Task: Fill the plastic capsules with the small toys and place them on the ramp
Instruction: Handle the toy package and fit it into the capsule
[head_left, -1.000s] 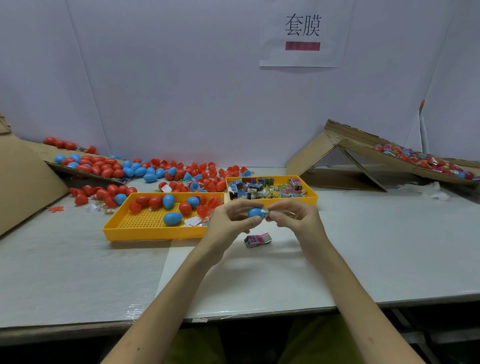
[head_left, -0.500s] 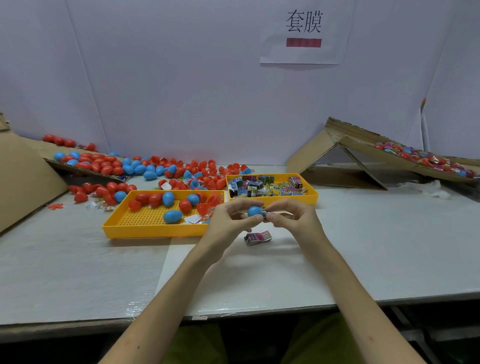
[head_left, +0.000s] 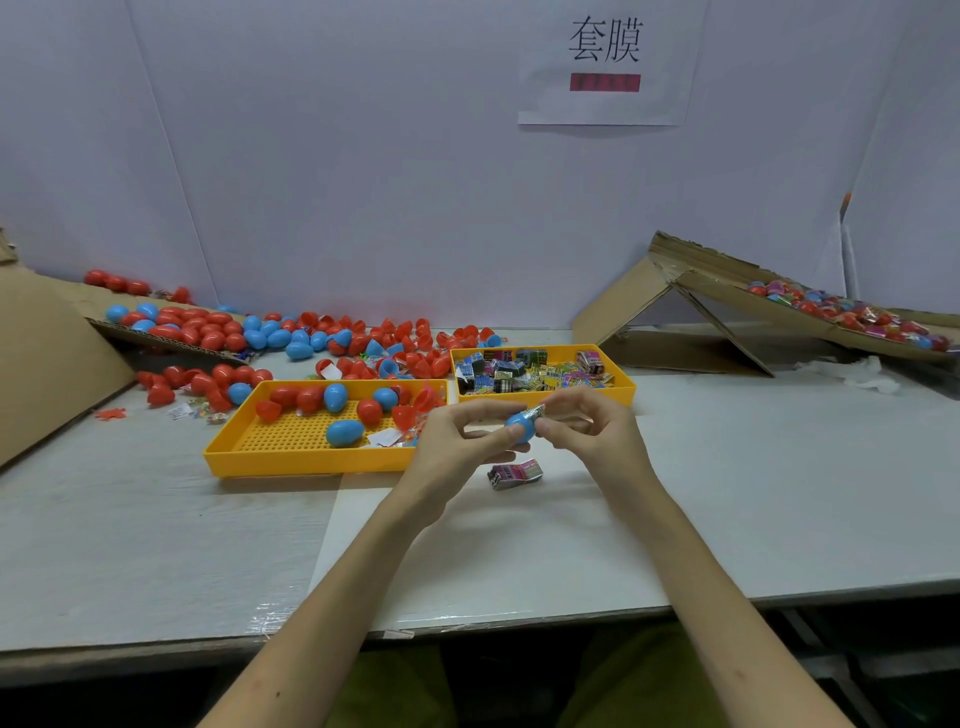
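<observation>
A blue capsule (head_left: 521, 427) is held above the table between both hands. My left hand (head_left: 457, 441) pinches its left side. My right hand (head_left: 587, 426) pinches a small printed packet (head_left: 534, 413) that sticks out of the capsule's upper right end. Another packet (head_left: 515, 474) lies on the table just below the hands. The cardboard ramp (head_left: 727, 296) at the right carries several filled capsules (head_left: 852, 312) on its lower part.
A yellow tray (head_left: 291, 452) with red and blue capsules sits left of the hands. A second yellow tray (head_left: 623, 387) full of packets stands behind them. Loose capsules (head_left: 311, 343) cover the back left, beside a cardboard slope (head_left: 47, 353). White crumpled paper (head_left: 852, 371) lies under the ramp.
The packet now sticks up from the capsule's upper right end, and my right hand's fingers have shifted around it. Both hands stay in the same spot.
</observation>
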